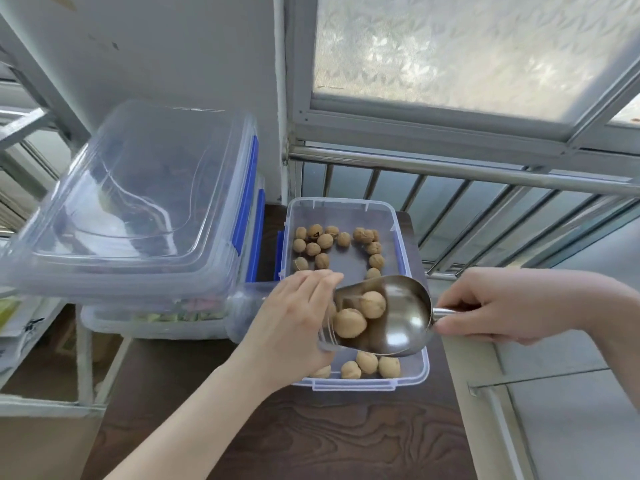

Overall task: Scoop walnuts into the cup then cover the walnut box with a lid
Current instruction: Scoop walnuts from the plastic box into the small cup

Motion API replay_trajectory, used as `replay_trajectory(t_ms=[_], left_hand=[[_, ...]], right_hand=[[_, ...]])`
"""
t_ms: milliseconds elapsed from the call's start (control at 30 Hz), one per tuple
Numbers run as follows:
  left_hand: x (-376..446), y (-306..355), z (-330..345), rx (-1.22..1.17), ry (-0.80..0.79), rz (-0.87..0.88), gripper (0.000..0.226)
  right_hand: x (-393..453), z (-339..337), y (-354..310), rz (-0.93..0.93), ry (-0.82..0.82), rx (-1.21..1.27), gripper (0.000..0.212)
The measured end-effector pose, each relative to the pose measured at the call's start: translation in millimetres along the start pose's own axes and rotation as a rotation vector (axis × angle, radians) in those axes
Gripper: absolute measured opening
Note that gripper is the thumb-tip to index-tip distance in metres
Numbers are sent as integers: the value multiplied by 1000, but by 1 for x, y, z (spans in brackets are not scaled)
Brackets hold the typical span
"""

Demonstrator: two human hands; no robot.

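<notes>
A clear plastic walnut box (398,220) with blue latches sits open on a dark wooden table, with several walnuts (323,241) scattered inside. My right hand (502,306) grips the handle of a steel scoop (401,313) that carries two walnuts (372,304) and tilts left. My left hand (294,317) holds a clear plastic cup (327,336) tipped on its side, with its mouth against the scoop's lip. Both are above the near half of the box. The clear lid (138,202) lies on stacked boxes at the left.
A stack of clear storage boxes (156,323) with blue clips stands left of the walnut box. A metal railing (485,174) and a frosted window run behind. The dark wooden table (329,438) extends toward me. A white shelf frame (83,368) stands lower left.
</notes>
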State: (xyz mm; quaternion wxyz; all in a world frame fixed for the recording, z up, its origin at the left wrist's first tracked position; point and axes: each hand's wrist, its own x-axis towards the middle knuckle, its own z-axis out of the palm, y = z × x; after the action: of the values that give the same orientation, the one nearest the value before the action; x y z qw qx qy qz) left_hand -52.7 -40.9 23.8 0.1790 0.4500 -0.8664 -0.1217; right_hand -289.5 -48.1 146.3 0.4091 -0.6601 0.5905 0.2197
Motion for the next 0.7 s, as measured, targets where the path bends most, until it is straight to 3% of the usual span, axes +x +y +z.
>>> replay_trajectory(t_ms=[200, 367, 500, 700], left_hand=[[-14, -4, 12, -53, 13, -50, 83], [-29, -11, 3, -181, 176, -186, 84], [-39, -15, -3, -317, 299, -325, 90], [-42, -22, -7, -340, 337, -348, 92]], right_hand=[[-11, -2, -5, 49, 13, -141, 44], [-17, -11, 3, 158, 43, -83, 44], [50, 28, 6, 177, 57, -71, 37], [137, 82, -5, 196, 25, 146, 25]])
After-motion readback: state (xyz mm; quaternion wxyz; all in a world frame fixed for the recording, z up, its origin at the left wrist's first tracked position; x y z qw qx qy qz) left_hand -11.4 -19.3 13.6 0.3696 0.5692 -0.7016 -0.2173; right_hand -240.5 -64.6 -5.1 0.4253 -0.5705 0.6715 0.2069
